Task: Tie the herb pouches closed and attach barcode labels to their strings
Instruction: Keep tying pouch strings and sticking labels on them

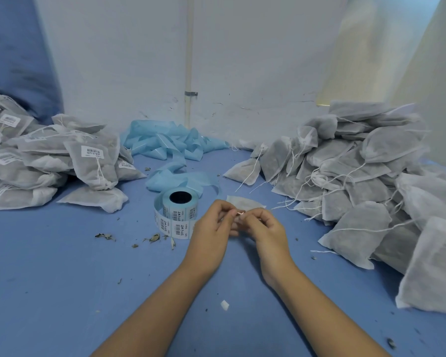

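Labelled pouches [49, 161] lie heaped at the left of the frame on the blue bench [62, 279], with a roll of barcode labels [177, 213] standing just left of centre and loose blue backing strip [170, 145] trailing behind it toward the wall. At centre the left hand [211, 228] and right hand [265, 228] meet, each grip pinching a small white bit [240, 214], too small to tell whether label or string, above a flat pouch [245, 202] on the bench. Unlabelled pouches [371, 189] with loose strings pile up at the right
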`<state>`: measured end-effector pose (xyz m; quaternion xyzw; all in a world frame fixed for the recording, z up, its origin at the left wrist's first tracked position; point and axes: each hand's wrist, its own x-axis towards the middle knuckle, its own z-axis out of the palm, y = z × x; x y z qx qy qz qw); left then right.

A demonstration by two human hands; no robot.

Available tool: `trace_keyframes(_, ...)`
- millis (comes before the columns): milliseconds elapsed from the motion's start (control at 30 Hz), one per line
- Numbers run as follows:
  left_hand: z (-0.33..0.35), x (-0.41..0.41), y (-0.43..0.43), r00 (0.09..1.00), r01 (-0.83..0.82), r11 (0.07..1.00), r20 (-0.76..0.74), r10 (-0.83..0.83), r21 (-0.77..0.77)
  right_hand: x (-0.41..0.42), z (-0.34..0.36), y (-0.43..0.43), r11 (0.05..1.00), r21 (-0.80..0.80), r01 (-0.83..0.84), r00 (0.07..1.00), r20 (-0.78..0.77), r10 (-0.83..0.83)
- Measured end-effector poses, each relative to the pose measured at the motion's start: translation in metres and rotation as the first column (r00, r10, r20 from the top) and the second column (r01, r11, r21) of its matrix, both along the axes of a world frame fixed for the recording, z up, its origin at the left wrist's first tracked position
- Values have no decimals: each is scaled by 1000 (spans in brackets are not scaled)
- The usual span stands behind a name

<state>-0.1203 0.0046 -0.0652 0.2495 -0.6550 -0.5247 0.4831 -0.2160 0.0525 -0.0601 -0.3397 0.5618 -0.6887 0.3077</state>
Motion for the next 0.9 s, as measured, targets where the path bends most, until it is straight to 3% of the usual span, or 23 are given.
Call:
trace_keyframes(100, 0, 1, -1, 998, -37, 996, 55, 42, -77, -1, 5, 2, 989, -67, -130, 974, 178, 140)
trace_keyframes(233, 2, 3, -2, 990, -90, 990, 95, 101, -110, -6, 9, 3, 982, -119, -149, 938, 297, 179)
trace_keyframes(667, -1, -1, -6, 968, -153, 987, 195, 158, -42, -15, 6, 1, 982, -179, -61, 853, 502, 144)
trace_keyframes(900, -4, 0, -9, 916, -195, 964, 317, 244, -179, -17, 6, 0, 975, -211, -73, 801, 570, 184)
